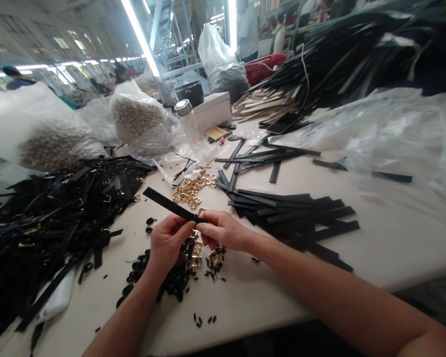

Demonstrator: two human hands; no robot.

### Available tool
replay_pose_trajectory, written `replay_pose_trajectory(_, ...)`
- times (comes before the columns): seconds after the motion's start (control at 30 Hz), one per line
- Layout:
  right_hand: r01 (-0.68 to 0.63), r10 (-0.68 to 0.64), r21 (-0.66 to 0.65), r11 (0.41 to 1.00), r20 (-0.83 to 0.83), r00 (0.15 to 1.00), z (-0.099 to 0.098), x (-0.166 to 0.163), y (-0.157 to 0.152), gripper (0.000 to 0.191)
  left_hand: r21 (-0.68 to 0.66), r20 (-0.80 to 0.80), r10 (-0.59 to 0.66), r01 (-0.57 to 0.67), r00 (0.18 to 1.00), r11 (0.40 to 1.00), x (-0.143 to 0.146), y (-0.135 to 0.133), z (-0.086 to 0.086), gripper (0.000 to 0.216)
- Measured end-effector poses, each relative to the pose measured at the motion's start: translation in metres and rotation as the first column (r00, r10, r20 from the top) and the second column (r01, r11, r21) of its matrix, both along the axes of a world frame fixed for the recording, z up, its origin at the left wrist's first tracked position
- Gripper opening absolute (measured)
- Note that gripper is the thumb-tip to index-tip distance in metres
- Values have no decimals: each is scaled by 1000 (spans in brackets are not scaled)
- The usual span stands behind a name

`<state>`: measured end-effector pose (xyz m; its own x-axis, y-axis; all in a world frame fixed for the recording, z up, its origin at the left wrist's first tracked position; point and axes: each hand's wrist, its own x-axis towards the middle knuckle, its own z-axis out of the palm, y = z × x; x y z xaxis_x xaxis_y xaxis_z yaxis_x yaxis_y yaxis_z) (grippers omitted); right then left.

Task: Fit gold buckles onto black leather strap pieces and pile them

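A flat black strap (171, 204) slants up and to the left out of my two hands. My left hand (167, 243) pinches its lower end between thumb and fingers. Against it, my right hand (223, 229) is closed at the same end, and its fingertips hide what else may be there. Gold buckles (193, 191) lie in a pile just beyond my hands, with a few more gold buckles (196, 260) below them. Near my left wrist is a heap of small black round pieces (174, 282). Tiny black bits (212, 270) are scattered under my right hand.
Black straps with buckles (78, 208) are heaped at the left. Loose black straps (293, 210) lie stacked on the right. Behind stand filled plastic bags (137, 116), a glass bottle (188, 121) and a white box (213, 110). Clear plastic sheeting (401, 129) covers the right side.
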<state>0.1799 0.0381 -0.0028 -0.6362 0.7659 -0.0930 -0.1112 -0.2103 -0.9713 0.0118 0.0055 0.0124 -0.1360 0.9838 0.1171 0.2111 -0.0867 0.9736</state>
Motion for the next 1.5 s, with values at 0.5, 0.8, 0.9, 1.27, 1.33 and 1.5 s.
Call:
replay_pose_trajectory(0.5,-71,-136,602,795,291,947,15,9,-3,28,-295,334,-149,253,931,921,-12,8,-3,27)
replay_pose_trajectory(0.8,-10,-25,224,975,156,988,7,4,-6,29,-272,641,-80,324,763,906,-3,9,-6,28)
replay_pose_trajectory(0.9,1,-22,174,985,124,992,7,2,-4,35,-222,642,-89,296,762,929,3,10,-7,32)
replay_pose_trajectory(1.27,-53,-67,406,912,275,959,-7,8,4,32,-6,105,-219,221,970,975,-1,6,5,26)
replay_pose_trajectory(1.33,-85,-89,473,877,333,939,-9,10,6,31,1,67,-205,205,977,979,0,6,6,24)
replay_pose_trajectory(1.5,-30,-402,801,598,333,853,-10,19,16,30,-39,160,-45,52,986,998,-18,17,9,24)
